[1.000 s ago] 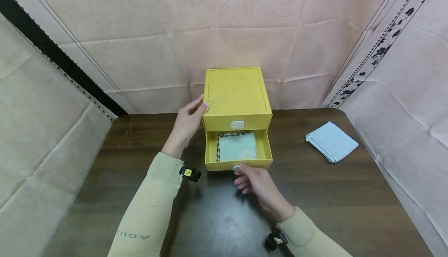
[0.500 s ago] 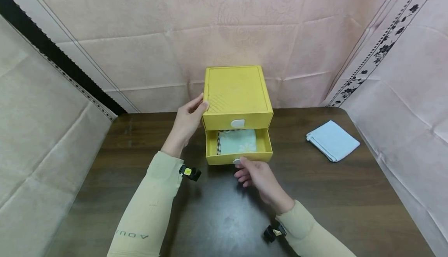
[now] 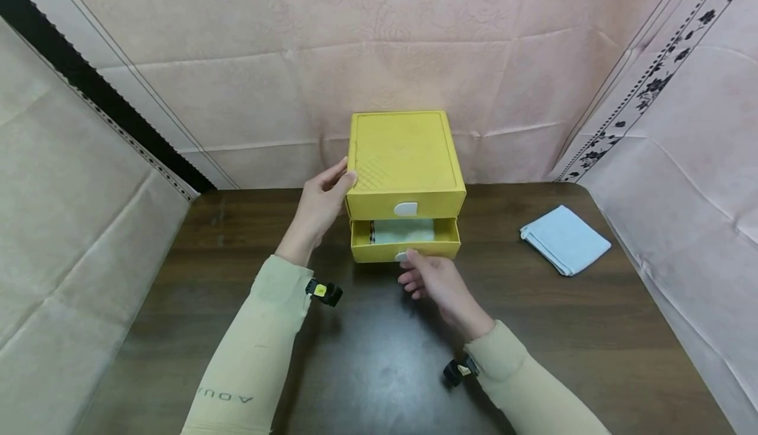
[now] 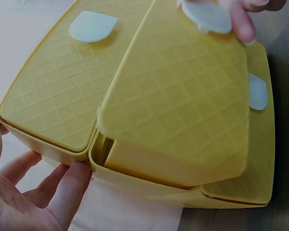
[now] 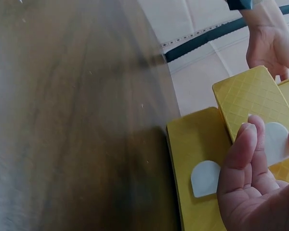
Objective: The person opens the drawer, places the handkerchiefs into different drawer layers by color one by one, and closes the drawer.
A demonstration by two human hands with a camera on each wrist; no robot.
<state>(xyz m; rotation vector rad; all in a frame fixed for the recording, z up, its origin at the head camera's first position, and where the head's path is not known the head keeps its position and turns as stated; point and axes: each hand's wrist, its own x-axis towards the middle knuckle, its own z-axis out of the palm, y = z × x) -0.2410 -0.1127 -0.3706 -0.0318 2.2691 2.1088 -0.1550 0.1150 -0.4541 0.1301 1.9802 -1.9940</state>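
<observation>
A yellow drawer box [image 3: 403, 158] stands against the cloth at the back, its pulled-out drawer [image 3: 367, 253] below the top one. Inside that drawer lies a pale green cloth [image 3: 403, 231], mostly hidden under the box. My left hand [image 3: 316, 211] grips the box's left upper edge, thumb at the top and fingers along the side. With thumb and fingers, my right hand [image 3: 441, 283] pinches the drawer's white handle [image 3: 401, 256]. The left wrist view shows the protruding drawer's front [image 4: 178, 91] between the top drawer's front [image 4: 48, 96] and a lower one [image 4: 255, 144].
A folded light blue cloth [image 3: 565, 240] lies on the dark wooden table [image 3: 367, 356], right of the box. Pale cloth hangings [image 3: 249, 93] stand behind and at both sides. A black camera is strapped at each wrist.
The drawer has slid inward, away from me, and less of the green cloth shows. My right hand has moved forward with the handle; the left hand has kept its hold on the box.
</observation>
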